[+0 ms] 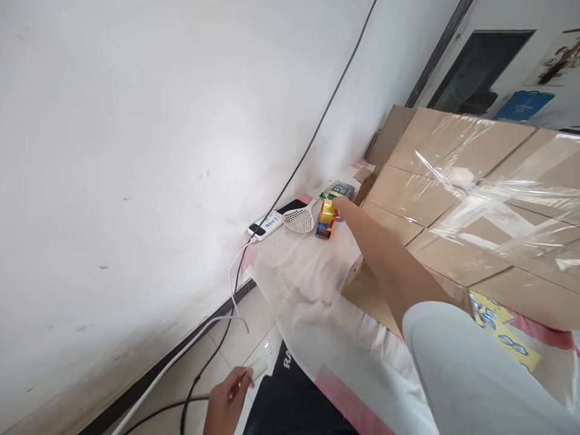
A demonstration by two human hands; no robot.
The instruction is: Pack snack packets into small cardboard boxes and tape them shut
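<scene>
Right hand [341, 205]: stretched out across the white plastic-covered table [299, 284] to its far end, fingers closing round the yellow-and-orange handheld tape dispenser [326, 220]; grip mostly hidden behind the dispenser, so can't tell how tight.
Tape dispenser: standing upright near the far wall-side corner, just beside the stack of brown cardboard boxes wrapped in clear film [475, 205], handy for box sealing by the look of it.
Left hand [226, 402]: down low by the table's near edge, over the tiled floor, loosely curled, thumb and forefinger pinching a small white strip [259, 367], maybe a tape offcut, hard to say.
White plastic mesh swatter [299, 220]: lying flat just left of the dispenser, handle pointing toward it.
White power strip [267, 225]: pushed against the wall edge, black cable [317, 130] running up the wall, probably parked there to stay near the wiring.
Green packet [338, 191]: behind the dispenser, close to the boxes.
</scene>
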